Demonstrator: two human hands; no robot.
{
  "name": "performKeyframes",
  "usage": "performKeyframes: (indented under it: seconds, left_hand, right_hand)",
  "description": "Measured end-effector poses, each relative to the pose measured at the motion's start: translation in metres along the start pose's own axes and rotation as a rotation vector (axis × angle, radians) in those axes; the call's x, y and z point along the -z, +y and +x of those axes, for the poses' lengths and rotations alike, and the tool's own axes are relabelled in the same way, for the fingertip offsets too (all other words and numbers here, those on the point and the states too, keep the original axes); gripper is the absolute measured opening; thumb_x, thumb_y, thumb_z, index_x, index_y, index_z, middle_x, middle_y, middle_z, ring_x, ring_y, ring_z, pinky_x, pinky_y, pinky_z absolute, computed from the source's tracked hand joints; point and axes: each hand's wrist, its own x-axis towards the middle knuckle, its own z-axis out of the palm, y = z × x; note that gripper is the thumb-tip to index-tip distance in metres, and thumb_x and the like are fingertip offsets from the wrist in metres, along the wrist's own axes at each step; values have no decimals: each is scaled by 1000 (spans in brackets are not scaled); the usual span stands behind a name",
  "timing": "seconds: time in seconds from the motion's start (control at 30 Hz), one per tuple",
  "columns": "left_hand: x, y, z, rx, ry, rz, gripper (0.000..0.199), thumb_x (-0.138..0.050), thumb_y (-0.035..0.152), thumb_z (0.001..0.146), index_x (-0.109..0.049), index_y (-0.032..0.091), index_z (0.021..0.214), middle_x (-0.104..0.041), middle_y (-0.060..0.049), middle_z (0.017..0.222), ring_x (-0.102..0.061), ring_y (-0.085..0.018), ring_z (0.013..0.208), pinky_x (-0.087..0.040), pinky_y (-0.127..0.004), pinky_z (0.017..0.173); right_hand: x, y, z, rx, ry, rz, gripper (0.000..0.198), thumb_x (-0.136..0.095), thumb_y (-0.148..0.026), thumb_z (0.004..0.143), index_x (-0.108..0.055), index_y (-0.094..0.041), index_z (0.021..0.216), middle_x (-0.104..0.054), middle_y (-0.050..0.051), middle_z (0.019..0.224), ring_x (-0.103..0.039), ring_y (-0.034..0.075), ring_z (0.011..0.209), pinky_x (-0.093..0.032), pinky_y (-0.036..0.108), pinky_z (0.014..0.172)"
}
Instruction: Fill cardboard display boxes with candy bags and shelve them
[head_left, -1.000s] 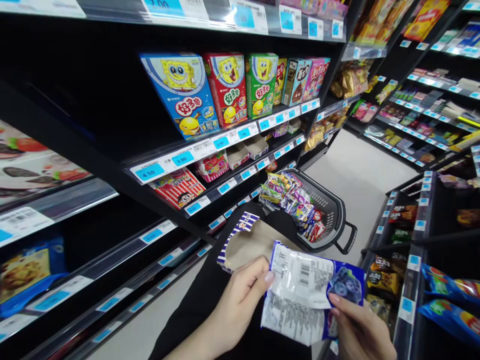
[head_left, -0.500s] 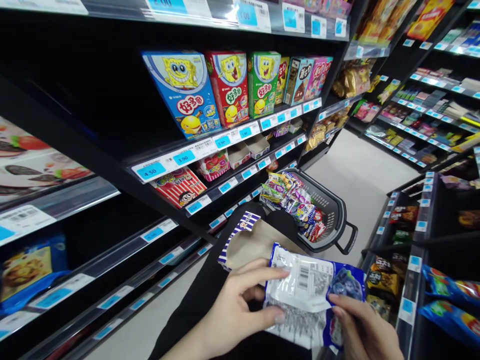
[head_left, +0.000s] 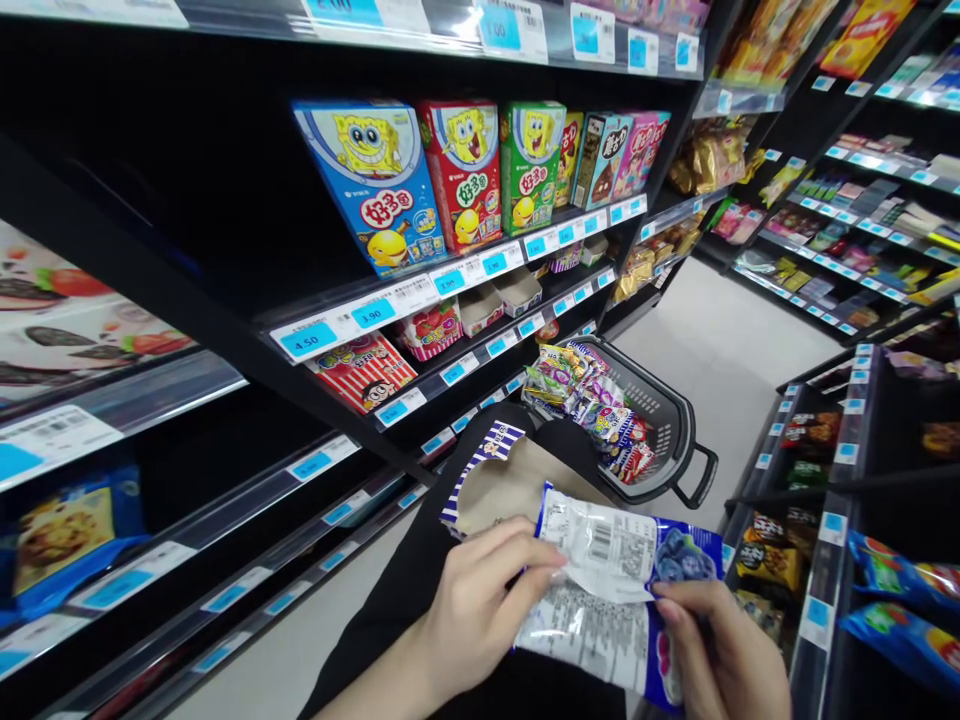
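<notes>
A blue and silver candy packet [head_left: 600, 580] with blueberries printed on it is held over my lap, its barcode side facing up. My left hand [head_left: 487, 600] pinches the packet's back seam between thumb and fingers. At the other end, my right hand [head_left: 712, 640] grips the packet with its thumb near the blueberry picture. Just beyond the packet, a cardboard display box [head_left: 495, 490] with purple and white stripes rests on my lap, its inside showing bare cardboard where I can see it. The packet covers part of that box.
A grey shopping basket [head_left: 682, 430] holding several snack packets stands on the floor ahead. Along the left, a shelf edge [head_left: 405, 300] carries price tags below several cartoon snack boxes [head_left: 367, 180]. Low shelves with bags of snacks [head_left: 907, 580] run close on the right.
My left thumb and fingers have come together on the packet's seam, where they were spread before. The packet has tilted slightly, while my right hand keeps its hold.
</notes>
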Motion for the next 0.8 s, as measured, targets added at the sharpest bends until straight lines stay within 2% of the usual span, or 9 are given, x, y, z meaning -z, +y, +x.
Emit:
performKeyframes:
  seconds: [0.07,0.17,0.4,0.5,0.6,0.7,0.8]
  left_hand:
    - [-2,0,-2,24,-24,-11,14,-54,10,87,-64,14,79,-57,-1,62,-52,-11,55,-40,-21,50]
    - [-4,-2,-5,96,-67,-35,14,-51,12,87,-59,15,77,-53,0,62,-51,-12,55,-38,-22,50]
    - [-4,1,-1,165,-195,-74,17,-53,15,87,-53,17,71,-51,1,64,-49,-12,61,-36,-22,56]
    - [-6,5,1,209,-138,-36,22,-57,17,86,-49,17,66,-48,3,62,-47,-11,58,-34,-21,53]
    - [-10,8,-1,267,-77,-27,25,-56,18,86,-46,17,63,-45,4,59,-45,-10,55,-33,-21,53]
    - [-9,8,0,381,-83,-82,26,-56,21,86,-48,17,61,-46,4,57,-44,-9,53,-33,-20,52]
    - [-3,6,3,531,-166,-223,25,-61,23,83,-54,16,60,-51,4,55,-44,-9,53,-32,-20,52]
  right_hand:
    - [-1,-1,0,-29,-11,-66,39,-46,-54,91,-62,-26,71,-60,-4,48,-55,13,42,-40,24,49]
    - [-2,-1,-1,-45,1,-130,42,-43,-56,91,-59,-25,68,-60,-3,49,-56,14,43,-41,25,49]
    - [2,-2,3,36,-78,-127,39,-48,-50,91,-56,-24,63,-56,-3,48,-51,14,42,-38,25,48]
    - [2,-8,5,68,-69,-146,38,-50,-47,91,-56,-23,62,-55,-4,47,-51,13,41,-38,24,48]
    - [2,-13,7,37,-58,-147,40,-49,-47,91,-53,-23,59,-53,-5,45,-49,11,39,-37,22,46]
    - [8,-11,9,-30,-94,-103,41,-51,-47,90,-53,-22,57,-53,-5,44,-50,10,38,-38,20,45]
    - [18,-3,14,-65,-221,18,31,-55,-43,88,-61,-22,65,-59,-4,51,-54,10,43,-41,18,46]
